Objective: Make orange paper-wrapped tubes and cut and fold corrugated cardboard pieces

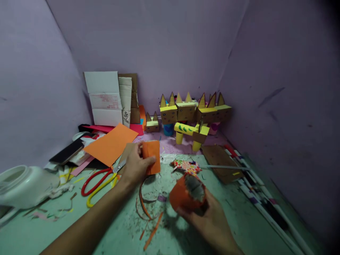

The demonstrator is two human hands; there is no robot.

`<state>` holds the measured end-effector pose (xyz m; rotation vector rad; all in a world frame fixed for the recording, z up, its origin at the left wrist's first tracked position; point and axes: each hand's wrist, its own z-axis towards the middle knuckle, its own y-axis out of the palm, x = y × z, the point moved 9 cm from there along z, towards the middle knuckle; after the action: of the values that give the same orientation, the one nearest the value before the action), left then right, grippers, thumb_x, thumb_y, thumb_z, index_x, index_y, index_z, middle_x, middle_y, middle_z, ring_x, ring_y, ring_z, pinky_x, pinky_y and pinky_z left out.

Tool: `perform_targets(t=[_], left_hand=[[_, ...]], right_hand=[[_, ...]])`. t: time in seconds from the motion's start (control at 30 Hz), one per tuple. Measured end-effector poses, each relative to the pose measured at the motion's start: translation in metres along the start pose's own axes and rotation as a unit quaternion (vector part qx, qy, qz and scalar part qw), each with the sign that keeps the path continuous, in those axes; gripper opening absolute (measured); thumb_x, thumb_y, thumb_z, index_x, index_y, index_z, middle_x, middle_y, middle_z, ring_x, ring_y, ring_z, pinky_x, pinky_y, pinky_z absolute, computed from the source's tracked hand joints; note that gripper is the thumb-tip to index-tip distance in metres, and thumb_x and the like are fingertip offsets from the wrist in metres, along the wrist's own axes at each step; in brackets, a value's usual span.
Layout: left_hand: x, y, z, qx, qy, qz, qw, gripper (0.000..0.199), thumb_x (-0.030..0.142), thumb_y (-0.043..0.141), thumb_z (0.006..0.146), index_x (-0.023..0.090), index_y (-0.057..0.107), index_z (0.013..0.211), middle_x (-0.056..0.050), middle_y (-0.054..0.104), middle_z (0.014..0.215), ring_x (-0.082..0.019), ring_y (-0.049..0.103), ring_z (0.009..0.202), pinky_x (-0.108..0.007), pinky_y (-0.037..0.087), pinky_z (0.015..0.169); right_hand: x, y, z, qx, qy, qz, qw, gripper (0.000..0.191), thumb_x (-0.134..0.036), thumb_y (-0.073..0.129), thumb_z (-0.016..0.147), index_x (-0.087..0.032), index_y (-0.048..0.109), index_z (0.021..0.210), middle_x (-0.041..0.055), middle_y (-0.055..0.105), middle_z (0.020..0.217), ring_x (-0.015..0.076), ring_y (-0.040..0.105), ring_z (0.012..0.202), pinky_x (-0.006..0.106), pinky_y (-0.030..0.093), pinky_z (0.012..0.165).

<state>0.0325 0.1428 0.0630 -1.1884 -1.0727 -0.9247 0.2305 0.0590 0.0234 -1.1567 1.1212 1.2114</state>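
Observation:
My left hand (136,161) grips a folded piece of orange paper (153,164), thumb across its front and fingers behind its top edge. In my right hand (208,217) is an orange-covered cardboard tube (180,194), tilted so its grey, ragged-edged opening faces up and right. Below and between the hands lie thin orange paper strips (154,230) on the green table. A pair of scissors (99,180) with red and yellow handles rests left of my left wrist, its blades partly hidden by the hand. Beyond the tube sits a crumpled floral-patterned piece (186,165).
A large orange sheet (113,145) tops a scrap pile at left, near a white pot-like container (29,186). Cardboard pieces (105,99) lean on the back wall. Several cardboard animal heads (186,111) and a yellow tube animal (186,129) stand behind; markers (255,196) lie right.

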Motion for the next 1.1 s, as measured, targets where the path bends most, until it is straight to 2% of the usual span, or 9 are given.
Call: perform_targets(t=[0.17, 0.33, 0.47, 0.63, 0.77, 0.83, 0.93, 1.0, 1.1], left_hand=[[0.02, -0.032, -0.044, -0.044, 0.041, -0.164, 0.985, 0.052, 0.029, 0.077, 0.064, 0.017, 0.055, 0.111, -0.006, 0.065, 0.108, -0.023, 0.06, 0.102, -0.03, 0.05, 0.084], [0.022, -0.064, -0.038, -0.004, 0.067, -0.225, 0.972, 0.047, 0.022, 0.079, 0.059, 0.017, 0.059, 0.101, -0.004, 0.067, 0.098, -0.02, 0.063, 0.091, -0.027, 0.052, 0.077], [0.013, -0.033, -0.026, -0.059, 0.098, -0.095, 0.989, 0.05, 0.029, 0.074, 0.062, 0.017, 0.054, 0.106, -0.004, 0.065, 0.096, -0.021, 0.062, 0.088, -0.032, 0.051, 0.078], [-0.007, 0.019, -0.037, -0.148, 0.091, 0.025, 0.985, 0.045, 0.011, 0.066, 0.059, 0.015, 0.059, 0.103, -0.007, 0.067, 0.093, -0.022, 0.063, 0.085, -0.033, 0.05, 0.077], [-0.006, -0.006, -0.057, -0.135, 0.103, 0.12, 0.978, 0.043, 0.006, 0.051, 0.066, 0.018, 0.058, 0.106, -0.009, 0.064, 0.108, -0.024, 0.057, 0.103, -0.039, 0.043, 0.092], [-0.004, -0.009, -0.075, -0.217, 0.144, 0.23, 0.938, 0.032, 0.002, 0.045, 0.065, 0.019, 0.062, 0.087, -0.007, 0.066, 0.094, -0.023, 0.058, 0.093, -0.037, 0.045, 0.084], [-0.011, 0.002, -0.107, -0.367, 0.237, 0.393, 0.809, 0.049, 0.002, 0.048, 0.06, 0.021, 0.061, 0.104, -0.007, 0.064, 0.106, -0.025, 0.056, 0.092, -0.036, 0.046, 0.077], [-0.017, 0.007, -0.113, -0.386, 0.27, 0.455, 0.756, 0.065, 0.004, 0.051, 0.059, 0.02, 0.052, 0.122, -0.01, 0.059, 0.117, -0.027, 0.054, 0.095, -0.038, 0.046, 0.076], [-0.026, 0.015, -0.109, -0.39, 0.283, 0.505, 0.716, 0.04, 0.003, 0.047, 0.066, 0.014, 0.061, 0.102, -0.013, 0.062, 0.103, -0.027, 0.056, 0.088, -0.037, 0.047, 0.071]], right_hand=[[0.0, -0.037, -0.006, 0.139, -0.028, 0.026, 0.99, 0.052, -0.041, 0.076, 0.063, -0.019, 0.062, 0.107, 0.0101, 0.071, 0.095, 0.0287, 0.067, 0.084, 0.041, 0.056, 0.073], [-0.008, -0.021, 0.003, 0.103, -0.024, 0.001, 0.994, 0.05, -0.041, 0.077, 0.062, -0.019, 0.062, 0.105, 0.0109, 0.071, 0.1, 0.0282, 0.067, 0.09, 0.039, 0.055, 0.077], [-0.007, 0.006, 0.015, 0.043, 0.005, -0.028, 0.999, 0.049, -0.032, 0.077, 0.058, -0.017, 0.061, 0.102, 0.0099, 0.072, 0.093, 0.0269, 0.067, 0.083, 0.04, 0.055, 0.075], [0.002, 0.014, 0.015, 0.035, -0.027, -0.058, 0.997, 0.048, -0.028, 0.073, 0.061, -0.017, 0.058, 0.105, 0.0088, 0.07, 0.096, 0.0267, 0.065, 0.085, 0.043, 0.053, 0.079], [0.009, 0.018, 0.011, 0.005, -0.051, -0.099, 0.994, 0.043, -0.024, 0.072, 0.065, -0.021, 0.059, 0.105, 0.007, 0.068, 0.099, 0.026, 0.063, 0.088, 0.043, 0.051, 0.081], [0.006, 0.018, 0.01, -0.001, -0.066, -0.111, 0.992, 0.041, -0.023, 0.071, 0.066, -0.021, 0.059, 0.105, 0.0071, 0.066, 0.101, 0.026, 0.063, 0.091, 0.042, 0.05, 0.082], [0.006, 0.02, 0.011, -0.006, -0.065, -0.118, 0.991, 0.041, -0.024, 0.071, 0.066, -0.019, 0.059, 0.105, 0.0076, 0.066, 0.098, 0.0256, 0.063, 0.088, 0.039, 0.05, 0.079], [0.006, 0.019, 0.01, -0.003, -0.059, -0.123, 0.991, 0.039, -0.025, 0.071, 0.066, -0.019, 0.059, 0.103, 0.0073, 0.067, 0.095, 0.0253, 0.063, 0.086, 0.038, 0.05, 0.076], [0.007, 0.018, 0.01, 0.005, -0.055, -0.134, 0.989, 0.039, -0.028, 0.072, 0.065, -0.019, 0.06, 0.101, 0.0064, 0.067, 0.093, 0.0255, 0.062, 0.086, 0.037, 0.05, 0.074]])
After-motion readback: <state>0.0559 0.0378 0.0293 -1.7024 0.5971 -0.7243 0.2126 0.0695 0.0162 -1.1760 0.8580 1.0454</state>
